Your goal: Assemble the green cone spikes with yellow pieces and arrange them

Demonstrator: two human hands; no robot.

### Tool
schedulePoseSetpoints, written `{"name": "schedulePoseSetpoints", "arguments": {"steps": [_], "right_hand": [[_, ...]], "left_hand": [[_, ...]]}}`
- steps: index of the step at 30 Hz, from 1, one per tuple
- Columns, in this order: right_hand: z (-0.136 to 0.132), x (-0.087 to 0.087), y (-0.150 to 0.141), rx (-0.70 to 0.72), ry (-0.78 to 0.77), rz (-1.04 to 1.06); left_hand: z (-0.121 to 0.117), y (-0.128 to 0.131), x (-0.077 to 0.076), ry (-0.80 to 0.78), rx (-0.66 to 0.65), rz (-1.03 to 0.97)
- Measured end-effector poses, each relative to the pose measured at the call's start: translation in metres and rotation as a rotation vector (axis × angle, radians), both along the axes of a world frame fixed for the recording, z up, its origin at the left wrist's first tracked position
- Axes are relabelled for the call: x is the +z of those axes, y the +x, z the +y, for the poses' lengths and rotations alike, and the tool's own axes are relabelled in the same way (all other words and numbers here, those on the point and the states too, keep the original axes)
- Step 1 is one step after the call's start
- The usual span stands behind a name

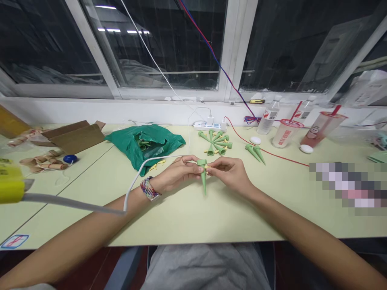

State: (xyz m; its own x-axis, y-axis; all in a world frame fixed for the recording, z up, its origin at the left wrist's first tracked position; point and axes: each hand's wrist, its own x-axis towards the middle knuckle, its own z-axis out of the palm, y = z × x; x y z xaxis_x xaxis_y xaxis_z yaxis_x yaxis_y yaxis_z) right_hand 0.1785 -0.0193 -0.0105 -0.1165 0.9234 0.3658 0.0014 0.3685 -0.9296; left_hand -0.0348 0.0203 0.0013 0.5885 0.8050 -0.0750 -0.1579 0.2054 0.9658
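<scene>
Far left of the fingers, a sticker (15, 241) at the near edge of the surface (242, 217) has a red mark in a blue outline, which I can't read. Beyond it sits a wooden toy with a blue ball (70, 158), then a green plastic bag (127, 141), with loose yellow valves (153, 166) just beside it, left of the left fingers

The left hand (173, 175) has its fingers closed around the top of a green watering spike (204, 186); the spike's long axis runs from its cap down and toward the person, tip nearest the body. At its right side, the right hand (232, 175) pinches a small yellow valve (207, 168) against it, thumb and fingertips nearly together. The 2 hands look about equally near

Just beyond the fingers is a ring of spikes (211, 151), tips inward; to the right, 2 more spikes (252, 152). Farther right, the bottle label (267, 117) is too small to read, and a cup (282, 139) bears red Chinese characters, also unclear
</scene>
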Motion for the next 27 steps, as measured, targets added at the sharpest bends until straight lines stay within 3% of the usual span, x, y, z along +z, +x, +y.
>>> {"name": "schedulePoseSetpoints", "arguments": {"steps": [9, 12, 14, 17, 20, 27], "right_hand": [[0.006, -0.002, -0.003, 0.059, -0.031, 0.036], [0.011, -0.01, -0.009, 0.056, -0.027, 0.014], [0.015, -0.018, -0.011, -0.016, 0.045, -0.117], [0.025, -0.029, -0.014, -0.109, 0.302, -0.465], [0.037, -0.036, -0.018, -0.094, 0.527, -0.702], [0.058, -0.04, -0.023, -0.002, 0.571, -0.751]], "left_hand": [[0.004, 0.004, 0.0, 0.155, 0.044, -0.01], [0.013, -0.002, 0.005, 0.243, 0.135, -0.032], [0.021, -0.009, 0.007, 0.287, 0.241, -0.05], [0.034, -0.019, 0.007, 0.382, 0.367, -0.006], [0.041, -0.025, 0.005, 0.427, 0.422, 0.004], [0.043, -0.025, 0.008, 0.376, 0.431, -0.04]]}}
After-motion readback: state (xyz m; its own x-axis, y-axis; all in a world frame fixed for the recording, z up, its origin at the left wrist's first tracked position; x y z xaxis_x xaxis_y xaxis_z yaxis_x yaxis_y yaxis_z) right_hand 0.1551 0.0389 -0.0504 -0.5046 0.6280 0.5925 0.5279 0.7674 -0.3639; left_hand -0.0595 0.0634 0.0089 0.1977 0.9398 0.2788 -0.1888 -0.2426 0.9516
